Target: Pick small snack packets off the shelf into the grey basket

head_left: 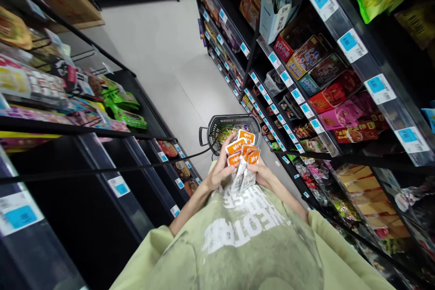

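In front of my chest, both hands hold a fanned bunch of several small orange-and-white snack packets [242, 156]. My left hand [220, 168] is closed around their left side, with its thumb lying across the front. From the right, my right hand [262, 171] grips the lower right of the bunch, its thumb on the white part of the packets. Most fingers of the right hand are hidden behind the packets. Just beyond my hands is a black shopping basket [212, 122] with perforated sides, holding several colourful packages [231, 130].
Shelves with price tags flank the aisle. Boxed and bagged snacks [307, 54] fill the right shelf [353, 45]; bagged goods [122, 104] lie on the left shelf [136, 129]. A thin black cord [136, 166] crosses the left side. Pale floor [159, 50] stretches ahead beyond the basket.
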Demonstrator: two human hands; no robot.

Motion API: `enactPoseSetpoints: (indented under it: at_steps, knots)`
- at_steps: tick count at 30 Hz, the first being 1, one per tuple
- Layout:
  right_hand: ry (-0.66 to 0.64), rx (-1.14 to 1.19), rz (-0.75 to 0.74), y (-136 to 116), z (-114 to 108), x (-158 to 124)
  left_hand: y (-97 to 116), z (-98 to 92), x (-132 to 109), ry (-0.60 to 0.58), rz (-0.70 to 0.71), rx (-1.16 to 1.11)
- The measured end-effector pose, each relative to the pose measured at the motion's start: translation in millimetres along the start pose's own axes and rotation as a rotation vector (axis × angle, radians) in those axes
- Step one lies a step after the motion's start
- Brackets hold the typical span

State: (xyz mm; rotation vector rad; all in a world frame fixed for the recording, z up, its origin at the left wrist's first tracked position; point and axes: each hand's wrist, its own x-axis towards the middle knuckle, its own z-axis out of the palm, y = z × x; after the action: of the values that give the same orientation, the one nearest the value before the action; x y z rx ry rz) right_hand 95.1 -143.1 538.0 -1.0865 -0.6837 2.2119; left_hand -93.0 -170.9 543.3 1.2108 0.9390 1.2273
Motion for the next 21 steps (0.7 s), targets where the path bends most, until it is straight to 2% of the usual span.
enactPoseSetpoints:
  at_steps: [3, 8, 11, 14, 17, 19, 21]
  knots:
    - [-0.019, 0.032, 0.045, -1, 1, 4, -10, -0.7, 15, 0.06, 0.057, -0.145]
    - [-0.113, -0.007, 0.104, -10, 7, 11, -23, -7.6, 44, 0.002, 0.158, -0.139]
    - [-0.089, -0.013, 0.095, -9, 16, 10, -21, -12.8, 53, 0.033, 0.182, -0.106]
    - [-0.022, -0.001, 0.134, -2, 23, 7, -19, -14.1, 50, 0.193, 0.19, -0.036]
    - [0.024, 0.008, 0.187, 6, 26, 2, -23, -10.5, 37, 0.324, 0.166, -0.041]
    - [0.03, 0.005, 0.205, 8, 25, 0, -26, -6.3, 26, 0.323, 0.1, -0.158]
    - [0.023, 0.007, 0.213, 9, 25, -1, -27, -2.3, 16, 0.289, -0.039, -0.295]
